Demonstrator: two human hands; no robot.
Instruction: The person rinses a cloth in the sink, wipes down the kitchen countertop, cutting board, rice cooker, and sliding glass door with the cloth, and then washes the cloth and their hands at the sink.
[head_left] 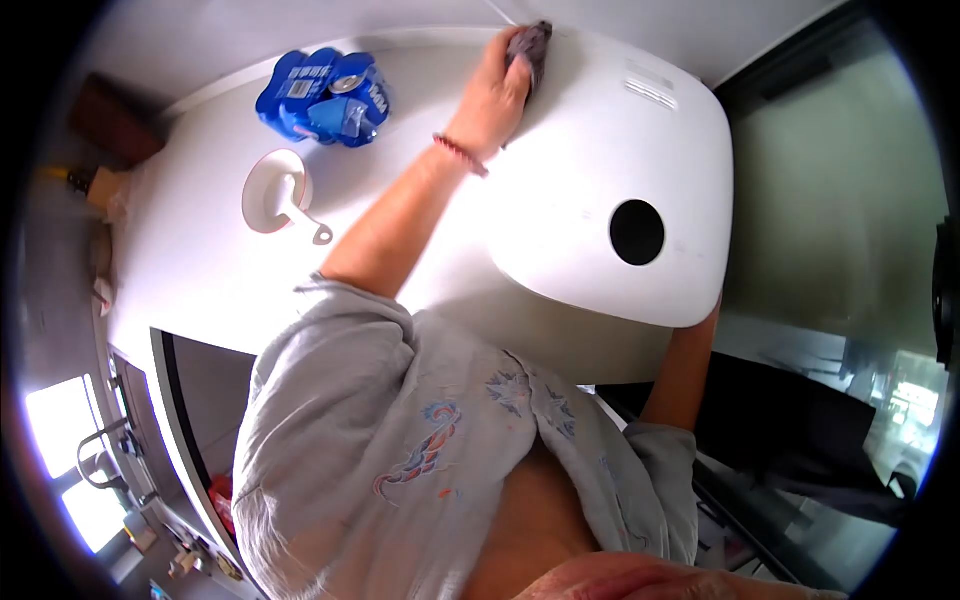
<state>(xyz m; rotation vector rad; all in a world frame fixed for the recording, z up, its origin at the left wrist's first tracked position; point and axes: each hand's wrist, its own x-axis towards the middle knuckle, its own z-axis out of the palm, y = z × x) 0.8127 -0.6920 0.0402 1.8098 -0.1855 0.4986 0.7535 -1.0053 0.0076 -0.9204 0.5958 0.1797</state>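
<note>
My left hand (492, 100), with a beaded bracelet at the wrist, is closed round a dark, crumpled cloth (532, 55) at the back of the white counter (190, 190). Beside it stands a large white appliance (580, 170) with rounded corners and a black oval panel. My right hand (709, 312) is at the near right corner of this appliance; its fingers are hidden behind the edge.
A blue pack of cans (320, 97) is on the back left of the counter. Nearer is a white bowl (262, 195) with a white-handled utensil in it. A dark glass panel (830, 190) borders the right side. An open compartment (205, 400) shows at lower left.
</note>
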